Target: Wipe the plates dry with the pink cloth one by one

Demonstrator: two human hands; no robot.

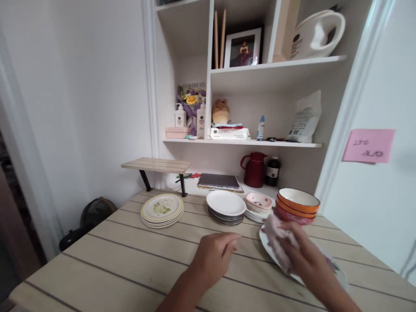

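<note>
Head view. Right hand point(305, 255): closed on pink cloth point(278, 243), pressing it onto the white plate point(264, 242), which lies face up on the worktop point(113, 255) just before the orange bowls point(298, 203). The cloth's length runs far-left to near-right. Left hand point(214, 258): loosely curled, empty, near the plate rim, likely placed to steady it.

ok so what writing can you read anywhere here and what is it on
"FLOWERS STU", rest hidden: on the bouquet wrap.
Pink sticky note: handwriting, too blurred to read.
White pouch, pump bottles, white jug: print too small to read.
Cloth and plate at the right hand: no text seen.
</note>
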